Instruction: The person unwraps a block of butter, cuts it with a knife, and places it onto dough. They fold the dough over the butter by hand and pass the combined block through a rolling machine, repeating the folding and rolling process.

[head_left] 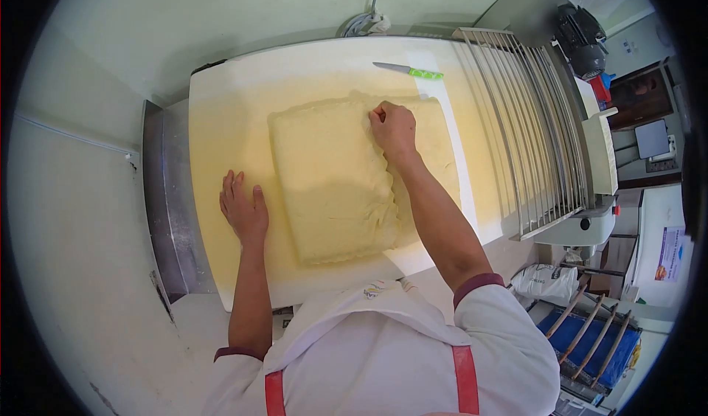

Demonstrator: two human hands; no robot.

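Note:
A large slab of pale yellow dough (pixel 332 187) lies on the white work surface (pixel 221 99), with a ragged edge running down its right part. On that edge, near the top, rests my right hand (pixel 393 126), its fingers curled together; what they pinch, if anything, is too small to tell. To the left of the dough, my left hand (pixel 244 206) lies flat on the surface with its fingers spread, holding nothing. A knife (pixel 417 71) with a green handle lies beyond the dough, its blade pointing left.
Metal rails of a rack (pixel 527 128) cover the right side of the surface. A dark motor (pixel 580 40) stands at the upper right. Coiled cable (pixel 359 25) hangs by the far wall. A white bag (pixel 546 283) and a blue crate (pixel 590 342) are at the lower right.

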